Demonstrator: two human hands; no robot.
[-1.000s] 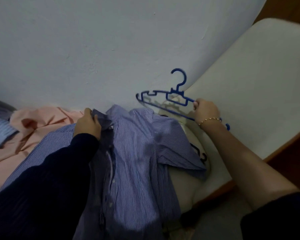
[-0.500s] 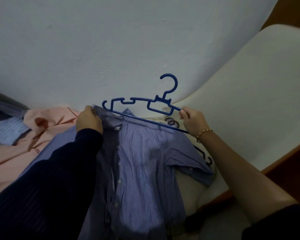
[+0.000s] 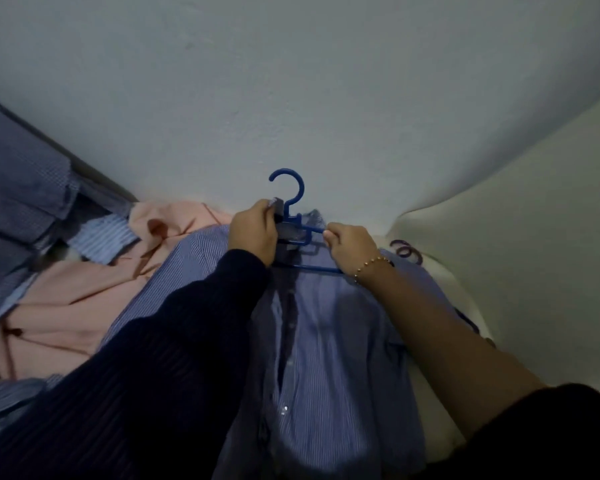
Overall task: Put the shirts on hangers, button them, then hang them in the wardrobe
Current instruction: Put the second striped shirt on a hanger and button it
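Note:
A blue-and-white striped shirt (image 3: 326,341) lies front-up and unbuttoned on the bed, its collar toward the wall. A blue plastic hanger (image 3: 293,199) sits at the collar, its hook sticking up against the wall and its left arm hidden inside the shirt. My left hand (image 3: 255,233) grips the shirt's collar beside the hanger's neck. My right hand (image 3: 350,245) pinches the hanger's right arm just above its lower bar.
A peach shirt (image 3: 73,303) lies crumpled to the left, with other blue striped shirts (image 3: 21,188) piled beyond it. A pale wall (image 3: 291,81) stands right behind. A cream cushion (image 3: 516,220) with a printed pillow (image 3: 407,252) is on the right.
The hanger moved left and down from beside the shirt into its collar, with the left arm now inside. My left hand shifted right along the collar to the hanger's neck.

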